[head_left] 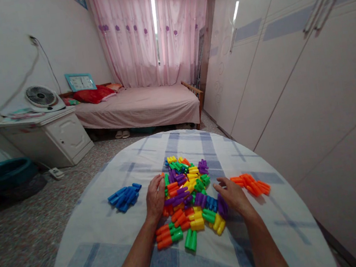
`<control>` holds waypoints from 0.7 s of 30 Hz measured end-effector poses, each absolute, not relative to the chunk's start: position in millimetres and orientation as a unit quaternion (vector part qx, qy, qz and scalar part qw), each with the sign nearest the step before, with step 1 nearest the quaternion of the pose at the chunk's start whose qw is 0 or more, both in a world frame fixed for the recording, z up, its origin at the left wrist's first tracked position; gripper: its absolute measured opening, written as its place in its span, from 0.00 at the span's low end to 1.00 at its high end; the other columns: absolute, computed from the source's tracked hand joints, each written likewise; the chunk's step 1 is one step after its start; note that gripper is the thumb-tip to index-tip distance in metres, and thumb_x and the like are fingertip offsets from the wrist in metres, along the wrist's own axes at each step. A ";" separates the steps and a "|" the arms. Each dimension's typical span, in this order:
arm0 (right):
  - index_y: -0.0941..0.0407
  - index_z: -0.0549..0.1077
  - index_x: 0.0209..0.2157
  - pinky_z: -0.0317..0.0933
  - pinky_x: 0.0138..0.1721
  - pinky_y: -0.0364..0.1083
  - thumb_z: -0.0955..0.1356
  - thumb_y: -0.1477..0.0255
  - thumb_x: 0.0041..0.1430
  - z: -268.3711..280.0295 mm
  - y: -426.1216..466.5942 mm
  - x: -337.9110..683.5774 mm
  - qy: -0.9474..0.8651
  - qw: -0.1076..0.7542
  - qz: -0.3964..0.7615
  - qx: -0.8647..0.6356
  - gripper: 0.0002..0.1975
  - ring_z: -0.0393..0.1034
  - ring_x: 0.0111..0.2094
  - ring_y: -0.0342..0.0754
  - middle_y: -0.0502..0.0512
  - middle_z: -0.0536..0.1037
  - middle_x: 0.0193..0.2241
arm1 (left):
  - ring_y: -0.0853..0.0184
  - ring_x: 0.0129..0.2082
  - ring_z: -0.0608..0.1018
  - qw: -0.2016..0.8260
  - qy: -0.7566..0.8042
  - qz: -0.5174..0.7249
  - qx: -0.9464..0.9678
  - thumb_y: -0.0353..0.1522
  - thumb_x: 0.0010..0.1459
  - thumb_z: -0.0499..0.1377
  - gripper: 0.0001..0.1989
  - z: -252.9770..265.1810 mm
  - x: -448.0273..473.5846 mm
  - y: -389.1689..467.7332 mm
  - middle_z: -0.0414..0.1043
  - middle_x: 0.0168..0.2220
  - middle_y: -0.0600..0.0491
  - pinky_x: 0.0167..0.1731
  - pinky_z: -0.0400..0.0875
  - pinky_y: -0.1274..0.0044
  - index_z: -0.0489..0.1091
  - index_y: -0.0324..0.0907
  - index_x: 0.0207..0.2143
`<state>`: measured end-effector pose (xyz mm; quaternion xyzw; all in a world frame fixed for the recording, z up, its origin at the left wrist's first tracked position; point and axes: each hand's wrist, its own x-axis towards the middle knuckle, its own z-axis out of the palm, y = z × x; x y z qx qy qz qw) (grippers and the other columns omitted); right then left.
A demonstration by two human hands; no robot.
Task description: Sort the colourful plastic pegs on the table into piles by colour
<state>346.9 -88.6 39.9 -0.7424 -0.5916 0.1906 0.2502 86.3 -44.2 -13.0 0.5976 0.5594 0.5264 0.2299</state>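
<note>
A mixed pile of plastic tube-shaped building pieces (189, 185) in purple, yellow, green, orange and blue lies in the middle of the round table. My left hand (156, 197) rests against the pile's left edge, its fingers stretched forward and partly hidden; an orange bit shows by the fingertips. On the other side, my right hand (232, 193) is open, with fingers reaching left toward the pile next to purple pieces (222, 206). Blue pieces (125, 198) form a separate heap to the left. Orange pieces (252, 185) are grouped to the right, just beyond my right hand.
A checked cloth (116, 264) covers the table. Beyond it stand a bed (142, 107), a white cabinet (70, 136) bearing a fan (42, 98), and a teal basin (4, 174) on the floor. Wardrobe doors (318, 102) line the right side.
</note>
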 end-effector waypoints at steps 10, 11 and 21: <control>0.58 0.73 0.42 0.62 0.40 0.45 0.66 0.65 0.51 45.2 -95.4 361.8 -0.616 0.223 0.249 -0.714 0.17 0.71 0.39 0.49 0.57 0.77 0.37 | 0.63 0.52 0.69 0.227 0.558 0.521 0.605 0.42 0.60 0.46 0.20 -12.5 86.1 -44.0 0.69 0.50 0.47 0.56 0.58 0.69 0.70 0.40 0.45; 0.57 0.73 0.42 0.62 0.40 0.45 0.68 0.65 0.49 44.7 -97.2 364.1 -0.620 0.216 0.266 -0.706 0.18 0.71 0.38 0.49 0.57 0.77 0.37 | 0.63 0.52 0.69 0.227 0.560 0.520 0.603 0.42 0.60 0.46 0.20 -12.7 86.0 -43.9 0.69 0.49 0.47 0.56 0.58 0.69 0.70 0.40 0.44; 0.58 0.71 0.44 0.61 0.36 0.44 0.71 0.66 0.40 45.4 -101.7 363.3 -0.659 0.171 0.325 -0.656 0.26 0.70 0.35 0.48 0.56 0.76 0.35 | 0.63 0.52 0.69 0.223 0.560 0.521 0.605 0.41 0.60 0.45 0.20 -10.8 86.1 -44.0 0.70 0.48 0.47 0.56 0.59 0.68 0.70 0.41 0.44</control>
